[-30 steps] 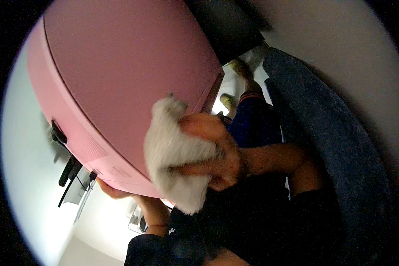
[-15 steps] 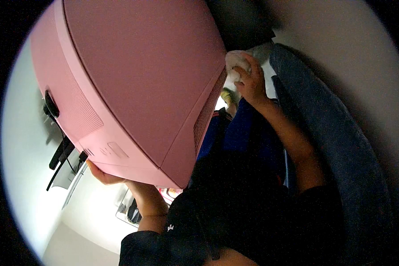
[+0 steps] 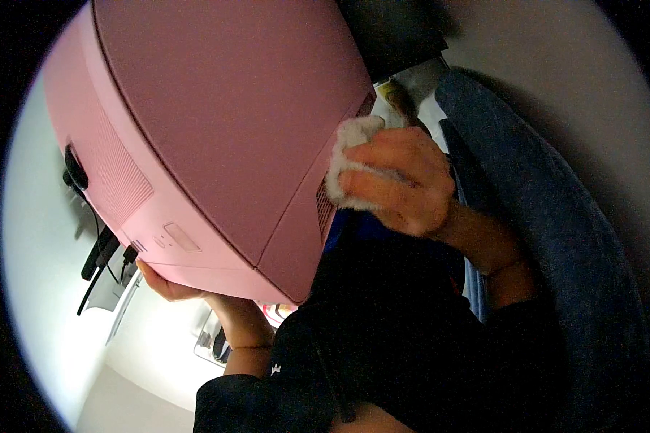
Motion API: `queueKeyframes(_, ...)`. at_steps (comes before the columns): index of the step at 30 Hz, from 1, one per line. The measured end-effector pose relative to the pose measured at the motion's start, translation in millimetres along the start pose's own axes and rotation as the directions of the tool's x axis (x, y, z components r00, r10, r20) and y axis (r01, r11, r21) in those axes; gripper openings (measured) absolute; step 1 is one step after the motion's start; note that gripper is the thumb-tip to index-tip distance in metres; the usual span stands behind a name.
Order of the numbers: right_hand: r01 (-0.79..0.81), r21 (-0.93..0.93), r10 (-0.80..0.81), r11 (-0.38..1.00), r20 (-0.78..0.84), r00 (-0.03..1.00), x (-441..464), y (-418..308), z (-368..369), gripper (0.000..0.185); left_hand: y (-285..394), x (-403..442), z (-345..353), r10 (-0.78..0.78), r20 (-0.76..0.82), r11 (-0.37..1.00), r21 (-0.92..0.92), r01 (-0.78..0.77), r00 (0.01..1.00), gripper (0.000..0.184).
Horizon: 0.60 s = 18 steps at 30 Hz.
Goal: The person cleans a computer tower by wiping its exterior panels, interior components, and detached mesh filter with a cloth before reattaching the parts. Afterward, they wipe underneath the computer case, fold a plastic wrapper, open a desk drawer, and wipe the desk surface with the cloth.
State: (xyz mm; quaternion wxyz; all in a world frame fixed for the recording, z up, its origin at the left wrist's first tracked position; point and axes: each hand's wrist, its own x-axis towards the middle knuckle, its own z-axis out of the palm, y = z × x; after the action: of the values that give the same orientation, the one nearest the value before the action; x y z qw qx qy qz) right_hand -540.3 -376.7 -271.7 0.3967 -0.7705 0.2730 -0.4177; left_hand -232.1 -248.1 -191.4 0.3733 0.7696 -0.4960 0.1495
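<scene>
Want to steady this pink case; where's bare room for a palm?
The broad panel is bare between the dark seam and the white cloth. Crowded: the vent, by cloth and right hand; the lower edge, by left hand and black plug.

The right hand (image 3: 422,180) has its fingers bent in a closed grip, its back turned up, with the bare right forearm (image 3: 487,242) behind it. Well apart, out to the left of that hand, the left hand (image 3: 172,283) is partly hidden, the left forearm (image 3: 244,328) angled away behind it.
</scene>
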Motion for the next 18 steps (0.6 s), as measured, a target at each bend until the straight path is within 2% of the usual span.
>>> queueKeyframes(2, -0.022, -0.072, 0.024, 0.997, 0.026, 0.999, -2, 18, 5, 0.021, 0, -2, -3, -0.007, 0.001, 1.000, -0.028, 0.007, 1.000, 0.038)
queueKeyframes(5, -0.154, -0.200, 0.128, 0.967, -0.137, 0.982, -57, 89, 54, 0.024, -1, -2, -2, 0.055, 0.044, 0.997, 0.051, -0.057, 0.998, 0.040)
queueKeyframes(8, -0.377, -0.295, 0.370, 0.878, -0.080, 0.925, -79, 127, 74, 0.028, -2, -3, 0, 0.061, 0.073, 0.998, 0.020, -0.063, 0.995, 0.042)
queueKeyframes(10, -0.411, -0.285, 0.420, 0.866, -0.032, 0.907, -87, 151, 73, 0.027, 1, -7, 5, 0.077, 0.086, 0.996, 0.046, -0.082, 0.993, 0.043)
queueKeyframes(11, -0.437, -0.288, 0.456, 0.852, -0.001, 0.890, -84, 137, 81, 0.027, -8, 1, -9, 0.075, 0.104, 0.995, 0.065, -0.082, 0.992, 0.044)
queueKeyframes(14, -0.385, -0.366, 0.421, 0.848, 0.021, 0.907, -81, 141, 71, 0.024, 3, 2, 7, 0.177, 0.081, 0.980, 0.076, -0.183, 0.981, 0.044)
queueKeyframes(15, -0.383, -0.387, 0.449, 0.839, 0.093, 0.889, -80, 140, 67, 0.023, 7, 2, 7, 0.222, 0.080, 0.970, 0.085, -0.228, 0.972, 0.044)
queueKeyframes(17, -0.365, -0.432, 0.490, 0.824, 0.222, 0.843, -71, 142, 54, 0.023, 9, 2, 7, 0.109, 0.048, 0.992, 0.060, -0.112, 0.993, 0.042)
queueKeyframes(18, -0.366, -0.377, 0.469, 0.851, 0.232, 0.852, -69, 141, 52, 0.022, 6, 2, 6, 0.054, 0.028, 0.997, 0.046, -0.055, 0.998, 0.040)
